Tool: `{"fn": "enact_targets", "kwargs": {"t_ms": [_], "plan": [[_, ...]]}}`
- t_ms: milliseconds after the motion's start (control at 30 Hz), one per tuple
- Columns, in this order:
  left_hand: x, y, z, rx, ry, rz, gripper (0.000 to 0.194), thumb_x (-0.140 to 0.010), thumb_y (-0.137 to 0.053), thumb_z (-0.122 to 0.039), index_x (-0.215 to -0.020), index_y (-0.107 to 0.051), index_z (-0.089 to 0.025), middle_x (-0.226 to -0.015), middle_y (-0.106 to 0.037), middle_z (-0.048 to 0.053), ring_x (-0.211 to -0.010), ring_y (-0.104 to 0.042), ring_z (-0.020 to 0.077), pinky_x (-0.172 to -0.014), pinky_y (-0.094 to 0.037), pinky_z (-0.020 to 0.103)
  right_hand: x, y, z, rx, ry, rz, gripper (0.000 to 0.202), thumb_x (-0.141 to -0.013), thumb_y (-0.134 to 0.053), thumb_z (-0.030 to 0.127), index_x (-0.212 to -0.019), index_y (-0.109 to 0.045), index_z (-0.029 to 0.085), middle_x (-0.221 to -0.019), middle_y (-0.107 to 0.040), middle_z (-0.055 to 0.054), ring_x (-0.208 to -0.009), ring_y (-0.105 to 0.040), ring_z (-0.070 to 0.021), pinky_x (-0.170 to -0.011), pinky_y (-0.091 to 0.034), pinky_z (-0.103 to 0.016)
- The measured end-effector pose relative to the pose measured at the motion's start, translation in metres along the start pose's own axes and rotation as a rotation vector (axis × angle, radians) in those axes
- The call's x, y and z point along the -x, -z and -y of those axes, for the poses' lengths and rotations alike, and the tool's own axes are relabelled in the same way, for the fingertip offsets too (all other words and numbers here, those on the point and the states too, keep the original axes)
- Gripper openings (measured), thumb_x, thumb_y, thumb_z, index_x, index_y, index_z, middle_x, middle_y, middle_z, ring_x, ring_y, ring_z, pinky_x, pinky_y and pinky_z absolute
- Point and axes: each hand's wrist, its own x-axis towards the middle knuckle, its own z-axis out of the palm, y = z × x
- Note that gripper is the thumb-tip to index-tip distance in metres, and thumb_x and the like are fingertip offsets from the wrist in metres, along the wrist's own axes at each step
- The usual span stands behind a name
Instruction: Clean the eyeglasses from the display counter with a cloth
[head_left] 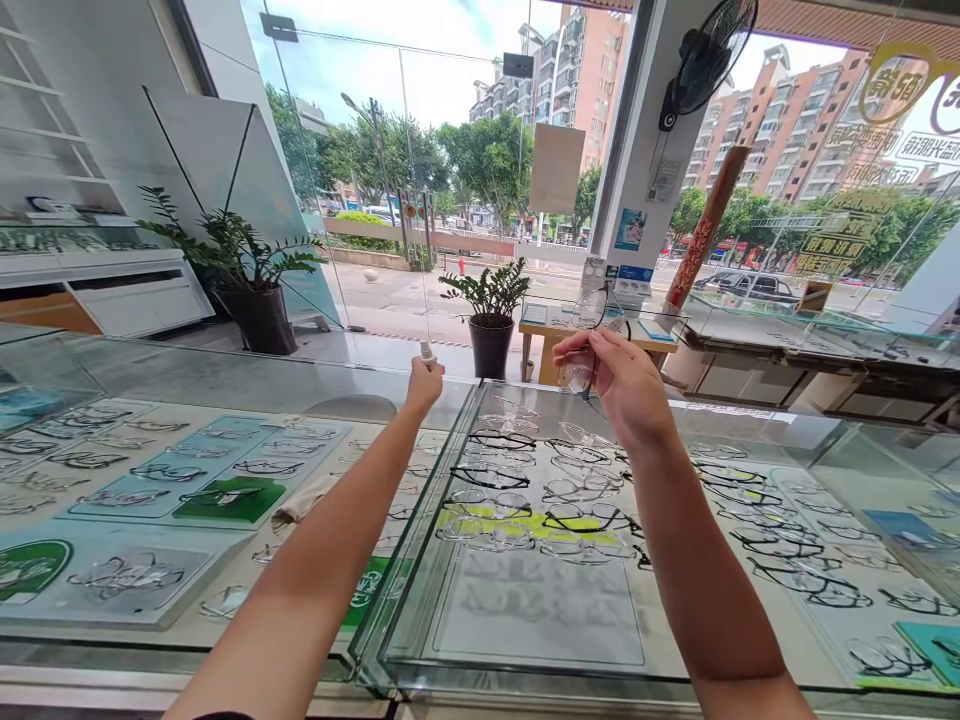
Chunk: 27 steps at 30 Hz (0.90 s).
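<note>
eyeglasses (579,379) in right hand (628,382)

Small white bottle (427,352): body hidden inside left hand (425,384), only the top showing. Clear eyeglasses (577,378): partly covered by fingers of right hand (628,388); rim hard to trace against the background. Both forearms (694,570) cut by bottom edge; right one blocks some frames in the case, left one covers part of a beige cloth (300,503). Wall fan (712,58) clipped at top. Yellow window sign (892,90) runs off right edge. Pillar notice (664,181) too small to read.
</note>
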Motion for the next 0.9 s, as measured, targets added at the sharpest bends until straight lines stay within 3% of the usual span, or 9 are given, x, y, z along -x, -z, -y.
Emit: {"fn": "enact_targets", "kwargs": {"t_ms": [100,233,567,633,733,800,900], "plan": [[-0.007,0.008,0.034,-0.145,0.031,-0.010,0.022,-0.089,-0.061,-0.025,-0.103,-0.044,-0.026,-0.116,-0.072,0.013,-0.115,-0.069,0.0311,-0.102,-0.053,0.045,0.001,-0.001,0.003,-0.005,0.000,0.006,0.028,-0.100,-0.067,0.051,-0.092,-0.078,0.026,-0.105,-0.082,-0.009,-0.097,-0.074,-0.0236,-0.088,-0.060,-0.043],[-0.011,0.013,0.063,-0.295,0.006,0.043,0.025,-0.092,-0.063,-0.030,-0.113,-0.050,-0.025,-0.125,-0.076,0.017,-0.125,-0.070,0.0382,-0.105,-0.053,0.048,0.001,-0.001,0.005,0.020,-0.003,0.006,0.029,-0.099,-0.066,0.051,-0.093,-0.077,0.026,-0.106,-0.081,-0.010,-0.099,-0.074,-0.0240,-0.091,-0.061,-0.043],[-0.016,0.014,0.080,-0.532,-0.006,0.104,0.058,-0.098,-0.057,-0.041,-0.148,-0.046,-0.014,-0.139,-0.074,0.025,-0.123,-0.074,0.0417,-0.102,-0.057,0.050,0.001,-0.001,0.009,-0.026,0.008,0.003,0.027,-0.098,-0.069,0.051,-0.092,-0.078,0.026,-0.105,-0.082,-0.009,-0.097,-0.074,-0.0238,-0.092,-0.061,-0.044],[-0.013,0.013,0.081,-0.589,-0.002,0.062,0.076,-0.094,-0.062,-0.045,-0.157,-0.039,-0.009,-0.149,-0.067,0.030,-0.135,-0.068,0.0446,-0.110,-0.054,0.053,0.001,0.000,0.010,-0.008,0.017,0.002,0.029,-0.098,-0.069,0.052,-0.092,-0.078,0.026,-0.106,-0.082,-0.009,-0.097,-0.074,-0.0239,-0.092,-0.062,-0.044],[-0.004,0.011,0.081,-0.696,0.011,-0.036,0.099,-0.089,-0.066,-0.050,-0.165,-0.028,0.002,-0.169,-0.045,0.039,-0.161,-0.043,0.0500,-0.130,-0.037,0.060,0.002,0.005,0.011,0.009,0.038,-0.004,0.028,-0.101,-0.067,0.051,-0.094,-0.077,0.026,-0.109,-0.082,-0.009,-0.100,-0.075,-0.0240,-0.092,-0.061,-0.043],[0.004,0.010,0.083,-0.770,0.032,-0.064,0.102,-0.088,-0.066,-0.050,-0.166,-0.029,0.005,-0.176,-0.031,0.042,-0.169,-0.028,0.0533,-0.135,-0.026,0.064,0.002,0.008,0.012,-0.004,0.046,-0.014,0.027,-0.102,-0.066,0.048,-0.094,-0.078,0.026,-0.110,-0.082,-0.009,-0.100,-0.075,-0.0233,-0.092,-0.061,-0.042],[0.018,0.013,0.085,-0.861,0.049,-0.022,0.097,-0.091,-0.061,-0.053,-0.165,-0.038,0.006,-0.177,-0.027,0.043,-0.171,-0.022,0.0560,-0.136,-0.021,0.067,0.003,0.013,0.014,-0.038,0.061,-0.018,0.026,-0.103,-0.064,0.045,-0.093,-0.079,0.026,-0.108,-0.082,-0.008,-0.098,-0.075,-0.0219,-0.089,-0.061,-0.040]]}}
